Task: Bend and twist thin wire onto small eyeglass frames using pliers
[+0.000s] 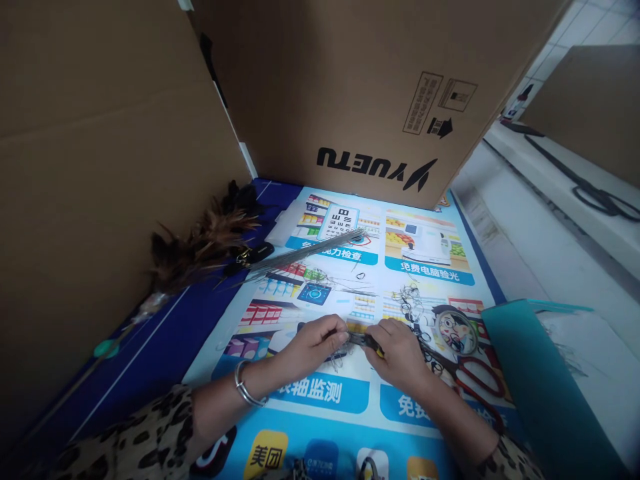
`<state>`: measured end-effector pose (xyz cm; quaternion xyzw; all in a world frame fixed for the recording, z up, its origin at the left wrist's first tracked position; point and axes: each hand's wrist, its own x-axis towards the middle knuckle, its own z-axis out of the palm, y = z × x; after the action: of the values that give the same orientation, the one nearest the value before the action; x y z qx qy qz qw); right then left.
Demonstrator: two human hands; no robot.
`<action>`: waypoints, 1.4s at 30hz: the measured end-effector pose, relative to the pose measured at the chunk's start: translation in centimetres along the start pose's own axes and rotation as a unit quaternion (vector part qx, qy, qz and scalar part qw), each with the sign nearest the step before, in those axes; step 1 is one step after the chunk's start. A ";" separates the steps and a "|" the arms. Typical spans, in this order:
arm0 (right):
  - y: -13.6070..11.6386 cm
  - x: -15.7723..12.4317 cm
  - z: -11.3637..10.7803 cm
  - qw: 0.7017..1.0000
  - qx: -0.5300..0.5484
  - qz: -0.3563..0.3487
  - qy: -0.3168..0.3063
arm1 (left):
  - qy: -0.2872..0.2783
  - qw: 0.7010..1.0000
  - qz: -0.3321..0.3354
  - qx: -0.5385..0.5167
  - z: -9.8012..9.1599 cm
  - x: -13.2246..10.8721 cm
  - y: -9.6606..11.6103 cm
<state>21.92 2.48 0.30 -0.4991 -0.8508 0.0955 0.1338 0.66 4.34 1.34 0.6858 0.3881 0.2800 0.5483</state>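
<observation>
Over the printed mat [350, 427], my right hand [397, 353] is closed around a pair of pliers [367, 340] with black and yellow on the handles. The jaws point left and meet the fingertips of my left hand [323, 341]. That hand is closed in a pinch, and what lies between its thumb and finger is too small to make out. Below the jaws there are thin bent wires [337, 362]. Beyond both hands stretches a bundle of long straight wires [310, 252]. Several small bent wire pieces [410, 300] form a loose pile past my right hand.
Scissors with red handles [480, 377] and a clear ring-shaped object [456, 331] lie beside my right forearm. A teal box or folder [540, 380] stands at the right. Brown feathers [200, 247] lie along the left. Cardboard panels [360, 87] wall off the back and left.
</observation>
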 end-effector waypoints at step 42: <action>0.4 -0.1 0.1 0.999 0.043 0.001 0.024 | 0.036 0.996 0.009 -0.083 0.0 0.0 0.5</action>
<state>22.24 2.59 0.09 -0.4964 -0.8417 0.1198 0.1755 0.71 4.28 1.80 0.6309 0.3767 0.3405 0.5866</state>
